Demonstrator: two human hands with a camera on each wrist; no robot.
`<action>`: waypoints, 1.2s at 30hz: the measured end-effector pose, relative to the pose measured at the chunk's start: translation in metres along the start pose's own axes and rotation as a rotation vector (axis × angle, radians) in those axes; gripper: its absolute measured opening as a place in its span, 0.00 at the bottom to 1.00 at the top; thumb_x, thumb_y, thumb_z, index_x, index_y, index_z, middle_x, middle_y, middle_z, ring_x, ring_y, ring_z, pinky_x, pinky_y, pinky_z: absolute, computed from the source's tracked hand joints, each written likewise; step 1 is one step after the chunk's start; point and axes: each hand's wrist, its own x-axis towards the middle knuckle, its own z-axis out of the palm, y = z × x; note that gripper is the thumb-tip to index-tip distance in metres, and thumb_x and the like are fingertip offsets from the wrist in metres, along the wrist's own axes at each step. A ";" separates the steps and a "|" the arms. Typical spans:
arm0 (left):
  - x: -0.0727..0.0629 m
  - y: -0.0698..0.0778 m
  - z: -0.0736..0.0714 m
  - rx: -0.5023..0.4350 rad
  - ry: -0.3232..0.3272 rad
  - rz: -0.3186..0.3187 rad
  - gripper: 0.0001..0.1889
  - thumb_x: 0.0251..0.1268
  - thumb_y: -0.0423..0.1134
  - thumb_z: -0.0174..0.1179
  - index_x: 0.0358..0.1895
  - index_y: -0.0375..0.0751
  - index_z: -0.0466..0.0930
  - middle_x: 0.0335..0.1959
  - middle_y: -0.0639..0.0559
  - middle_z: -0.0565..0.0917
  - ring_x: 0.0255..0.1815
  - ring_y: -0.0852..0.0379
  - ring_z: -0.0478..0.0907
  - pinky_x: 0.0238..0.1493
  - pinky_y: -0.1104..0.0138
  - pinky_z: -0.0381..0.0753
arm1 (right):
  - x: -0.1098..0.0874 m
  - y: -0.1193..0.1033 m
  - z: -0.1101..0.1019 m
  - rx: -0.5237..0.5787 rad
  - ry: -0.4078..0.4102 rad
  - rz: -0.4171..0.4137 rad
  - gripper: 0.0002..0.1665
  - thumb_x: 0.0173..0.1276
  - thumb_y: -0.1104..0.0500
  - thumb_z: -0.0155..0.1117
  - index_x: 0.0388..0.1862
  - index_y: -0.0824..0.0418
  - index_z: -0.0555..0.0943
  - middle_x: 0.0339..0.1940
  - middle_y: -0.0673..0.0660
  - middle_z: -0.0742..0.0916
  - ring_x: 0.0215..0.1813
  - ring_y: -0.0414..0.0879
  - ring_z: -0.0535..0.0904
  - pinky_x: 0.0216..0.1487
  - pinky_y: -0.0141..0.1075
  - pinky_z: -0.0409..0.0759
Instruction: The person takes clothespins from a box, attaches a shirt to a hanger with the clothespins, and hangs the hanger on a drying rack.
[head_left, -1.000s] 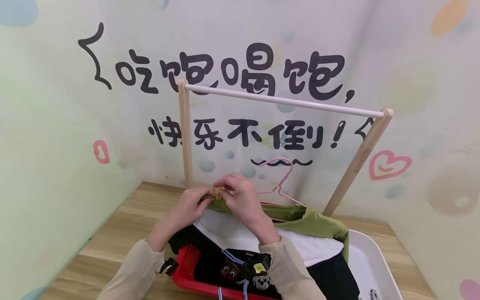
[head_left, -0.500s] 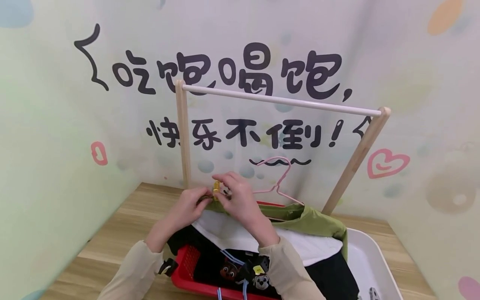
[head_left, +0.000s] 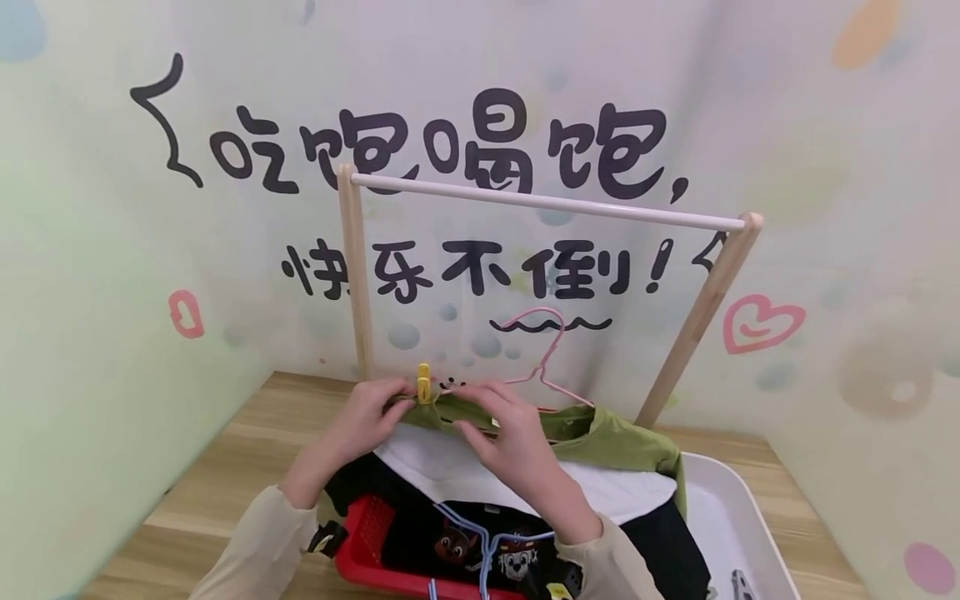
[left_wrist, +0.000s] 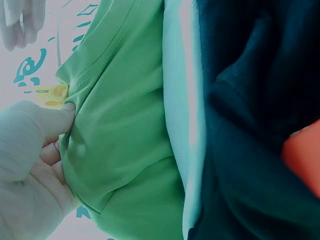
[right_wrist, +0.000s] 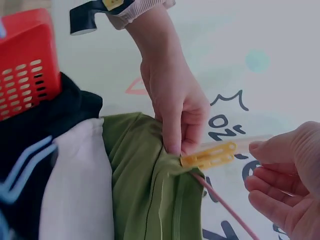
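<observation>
A long-sleeved top with a green shoulder section (head_left: 637, 442), a white band and black below drapes over a red basket. A pink hanger (head_left: 558, 333) sits inside its neckline, hook up. On the shoulder near the collar stands a yellow clothespin (right_wrist: 212, 156), clamped upright on the cloth. My left hand (head_left: 367, 417) pinches the green fabric between thumb and fingers, right beside the clothespin (left_wrist: 52, 95). Apart from the clothespin, my right hand (right_wrist: 295, 175) has its fingers spread and holds nothing; in the head view it hovers over the collar.
Behind the top stands a wooden rack with a white rod (head_left: 547, 201). Under the garment is the red basket (head_left: 367, 542), with blue hangers (head_left: 487, 550) and dark printed clothing. At right a white tray (head_left: 738, 492) holds a grey clip (head_left: 741, 585). Patterned walls enclose the table.
My right hand has let go of the yellow clothespin and moved right and down, its fingers spreading. The clothespin stays on the shoulder. My left hand keeps its pinch on the fabric.
</observation>
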 end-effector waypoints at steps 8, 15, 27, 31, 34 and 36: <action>-0.001 0.000 0.002 -0.032 0.007 0.002 0.09 0.50 0.18 0.62 0.28 0.35 0.79 0.25 0.52 0.80 0.25 0.62 0.72 0.25 0.68 0.75 | -0.035 0.006 -0.037 -0.070 0.005 0.013 0.21 0.49 0.70 0.73 0.45 0.63 0.81 0.42 0.54 0.84 0.45 0.46 0.81 0.46 0.30 0.78; -0.002 0.000 0.002 -0.008 -0.013 -0.015 0.08 0.49 0.19 0.63 0.28 0.34 0.79 0.25 0.51 0.81 0.25 0.62 0.73 0.26 0.68 0.76 | -0.072 0.015 -0.076 -0.176 0.063 0.065 0.26 0.41 0.74 0.74 0.44 0.63 0.82 0.41 0.52 0.85 0.42 0.45 0.81 0.47 0.23 0.75; -0.002 0.000 0.002 0.004 -0.028 -0.055 0.08 0.49 0.19 0.63 0.28 0.34 0.79 0.23 0.53 0.78 0.23 0.65 0.68 0.23 0.70 0.72 | -0.135 0.043 -0.132 -0.298 0.169 0.125 0.25 0.66 0.45 0.58 0.39 0.67 0.83 0.35 0.56 0.85 0.41 0.35 0.77 0.46 0.18 0.71; -0.003 0.001 0.002 0.006 -0.016 -0.036 0.09 0.48 0.19 0.63 0.28 0.35 0.79 0.23 0.53 0.78 0.23 0.67 0.67 0.22 0.71 0.71 | -0.159 0.051 -0.150 -0.317 0.193 0.176 0.27 0.65 0.43 0.57 0.37 0.68 0.83 0.34 0.58 0.85 0.44 0.29 0.75 0.48 0.16 0.69; -0.003 0.000 0.002 -0.001 -0.012 -0.026 0.09 0.48 0.18 0.63 0.27 0.36 0.78 0.23 0.53 0.78 0.22 0.67 0.66 0.21 0.72 0.70 | -0.176 0.056 -0.160 -0.318 0.214 0.235 0.18 0.62 0.53 0.66 0.36 0.69 0.82 0.34 0.55 0.85 0.45 0.25 0.75 0.48 0.15 0.69; -0.003 0.000 0.002 -0.008 -0.014 -0.024 0.10 0.48 0.18 0.63 0.27 0.36 0.78 0.23 0.54 0.77 0.22 0.67 0.66 0.21 0.72 0.70 | -0.188 0.059 -0.164 -0.339 0.220 0.289 0.12 0.54 0.66 0.72 0.35 0.70 0.82 0.33 0.50 0.84 0.44 0.22 0.74 0.46 0.14 0.70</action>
